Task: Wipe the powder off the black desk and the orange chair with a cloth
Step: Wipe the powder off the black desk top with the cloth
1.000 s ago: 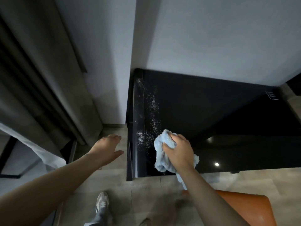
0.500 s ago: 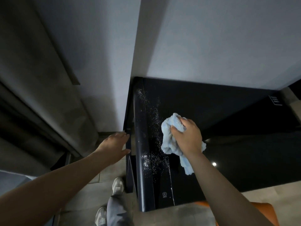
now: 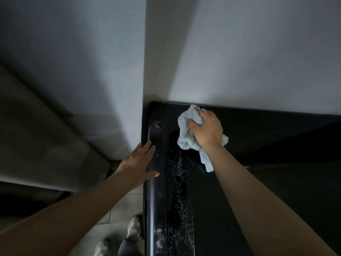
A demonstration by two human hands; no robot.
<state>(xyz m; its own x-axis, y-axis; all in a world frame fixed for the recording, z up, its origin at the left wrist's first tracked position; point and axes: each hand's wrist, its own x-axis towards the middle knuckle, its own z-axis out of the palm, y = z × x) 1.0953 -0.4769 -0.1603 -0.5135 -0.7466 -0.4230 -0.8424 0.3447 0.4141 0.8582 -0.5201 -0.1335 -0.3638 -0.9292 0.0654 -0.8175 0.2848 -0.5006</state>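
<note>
We look down on a pale wall (image 3: 239,52) that fills the upper half of the view and turns a corner above the desk's left end. Below it lies the glossy black desk (image 3: 276,163), its back edge against the wall and its rounded left edge running toward us. The right forearm hides part of its top. Left of the desk we see grey floor tiles (image 3: 118,215) and a pale shoe (image 3: 133,227).

The left hand (image 3: 137,163) rests on the rounded edge, fingers straight and spread, holding nothing. The right hand (image 3: 207,131), near the back left corner, curls its fingers round a bunched pale blue cloth (image 3: 186,132) pressed to the top. One tail of the cloth trails beside the wrist.

White powder (image 3: 180,169) speckles a strip along the desk's left side, thickest at the near end.
</note>
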